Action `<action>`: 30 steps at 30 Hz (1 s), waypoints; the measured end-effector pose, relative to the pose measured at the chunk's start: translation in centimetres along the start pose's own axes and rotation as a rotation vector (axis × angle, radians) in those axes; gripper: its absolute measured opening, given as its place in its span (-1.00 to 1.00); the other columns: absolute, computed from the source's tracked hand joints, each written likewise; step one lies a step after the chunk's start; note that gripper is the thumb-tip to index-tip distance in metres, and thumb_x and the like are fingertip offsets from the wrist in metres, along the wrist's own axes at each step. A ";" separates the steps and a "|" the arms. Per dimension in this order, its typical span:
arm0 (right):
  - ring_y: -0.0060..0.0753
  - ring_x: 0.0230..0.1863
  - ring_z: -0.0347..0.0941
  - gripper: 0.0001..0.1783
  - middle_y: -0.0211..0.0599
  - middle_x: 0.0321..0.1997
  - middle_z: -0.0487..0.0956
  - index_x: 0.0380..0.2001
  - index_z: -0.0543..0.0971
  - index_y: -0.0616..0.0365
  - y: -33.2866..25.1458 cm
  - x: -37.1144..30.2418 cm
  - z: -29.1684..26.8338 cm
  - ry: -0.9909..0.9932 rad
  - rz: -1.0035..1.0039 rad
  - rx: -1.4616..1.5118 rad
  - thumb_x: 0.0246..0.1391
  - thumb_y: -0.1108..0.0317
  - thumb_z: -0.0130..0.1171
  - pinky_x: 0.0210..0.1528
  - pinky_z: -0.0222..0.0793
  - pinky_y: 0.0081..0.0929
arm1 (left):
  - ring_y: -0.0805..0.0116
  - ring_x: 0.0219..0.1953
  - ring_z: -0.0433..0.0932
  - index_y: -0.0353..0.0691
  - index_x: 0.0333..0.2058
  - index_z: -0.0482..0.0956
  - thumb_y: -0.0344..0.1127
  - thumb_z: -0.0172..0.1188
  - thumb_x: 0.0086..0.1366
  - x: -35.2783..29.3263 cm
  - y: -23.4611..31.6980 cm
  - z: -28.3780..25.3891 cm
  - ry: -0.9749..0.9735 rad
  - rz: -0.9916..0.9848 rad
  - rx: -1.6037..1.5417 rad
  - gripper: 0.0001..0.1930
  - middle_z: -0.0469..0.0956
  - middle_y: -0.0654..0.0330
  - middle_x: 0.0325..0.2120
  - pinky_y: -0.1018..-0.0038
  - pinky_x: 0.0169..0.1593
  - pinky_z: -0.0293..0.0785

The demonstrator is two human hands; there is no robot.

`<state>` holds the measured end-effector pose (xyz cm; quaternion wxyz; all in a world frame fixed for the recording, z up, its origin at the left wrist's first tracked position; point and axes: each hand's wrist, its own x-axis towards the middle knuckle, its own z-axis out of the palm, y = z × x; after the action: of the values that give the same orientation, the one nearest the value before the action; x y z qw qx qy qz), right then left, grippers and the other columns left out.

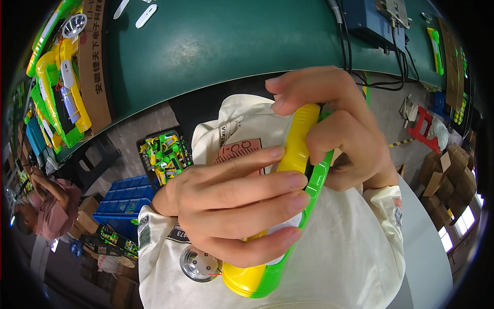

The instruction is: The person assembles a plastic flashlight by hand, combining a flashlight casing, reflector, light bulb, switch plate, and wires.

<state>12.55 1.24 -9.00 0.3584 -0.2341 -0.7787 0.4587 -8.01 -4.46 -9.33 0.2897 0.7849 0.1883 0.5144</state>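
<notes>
A yellow and green handheld flashlight body (297,141) is held slantwise in front of my shirt, its handle end up and its wide round end low. My left hand (221,203) wraps across it, fingers lying over the yellow side and reaching the green edge. With bent fingers, my right hand (350,131) grips the upper end, and its thumb and forefinger press near the seam between the yellow and green halves. A round silver lamp reflector (199,263) hangs beside the wide end, a thin red wire running between them. What lies under my left palm is hidden.
Ahead stretches a green-topped bench (206,46). An open carton (98,67) with several flashlight bodies stands at its left, a blue metal box (363,28) with black cables at its right. Below are a black crate of parts (164,154) and blue crates (123,201). Another person (54,203) sits far left.
</notes>
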 end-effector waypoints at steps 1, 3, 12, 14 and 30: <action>0.17 0.02 0.43 -0.65 -0.01 -0.07 0.47 -0.48 0.34 0.02 0.0 0.0 -0.1 0.000 0.000 0.000 -0.19 0.44 0.38 -0.06 0.44 -0.09 | 0.10 -0.18 0.58 -0.08 -0.23 0.49 -0.41 0.19 0.16 0.1 0.0 0.0 0.000 -0.002 -0.013 -0.82 0.54 0.05 -0.24 0.06 -0.12 0.64; 0.16 0.00 0.44 -0.65 0.01 -0.08 0.48 -0.51 0.33 0.03 0.1 0.0 -0.3 -0.033 -0.004 -0.024 -0.22 0.47 0.36 -0.07 0.44 -0.07 | 0.09 -0.18 0.58 -0.09 -0.23 0.50 -0.40 0.19 0.16 0.0 -0.2 0.1 0.001 -0.004 -0.025 -0.82 0.54 0.05 -0.24 0.06 -0.12 0.64; 0.12 -0.15 0.47 -0.70 -0.03 -0.16 0.51 -0.48 0.43 0.10 -0.4 0.0 0.7 0.034 0.074 0.147 -0.35 0.42 0.31 -0.19 0.45 -0.07 | 0.07 -0.20 0.59 -0.11 -0.25 0.51 -0.38 0.18 0.17 0.0 -0.5 0.0 0.006 0.019 -0.045 -0.85 0.55 0.03 -0.26 0.03 -0.12 0.63; 0.05 -0.20 0.46 -0.66 -0.09 -0.21 0.52 -0.44 0.47 0.10 -0.1 0.1 0.5 0.025 0.056 0.081 -0.41 0.42 0.32 -0.21 0.45 -0.11 | 0.06 -0.21 0.58 -0.10 -0.30 0.54 -0.40 0.24 0.12 0.2 -0.5 -0.1 -0.018 -0.003 -0.083 -0.85 0.47 0.06 -0.27 0.04 -0.12 0.63; -0.08 -0.25 0.38 -0.63 -0.27 -0.28 0.48 -0.44 0.39 -0.08 0.6 0.1 0.6 0.190 -0.149 -0.187 -0.32 0.31 0.40 -0.13 0.44 0.03 | 0.17 -0.11 0.49 0.02 -0.26 0.57 -0.44 0.26 0.11 0.0 -0.4 -0.3 0.011 -0.036 -0.035 -0.78 0.36 0.13 -0.21 0.09 -0.19 0.70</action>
<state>12.07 1.27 -9.68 0.4402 -0.2501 -0.7959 0.3321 -8.30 -4.08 -9.45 0.3115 0.7734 0.1952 0.5164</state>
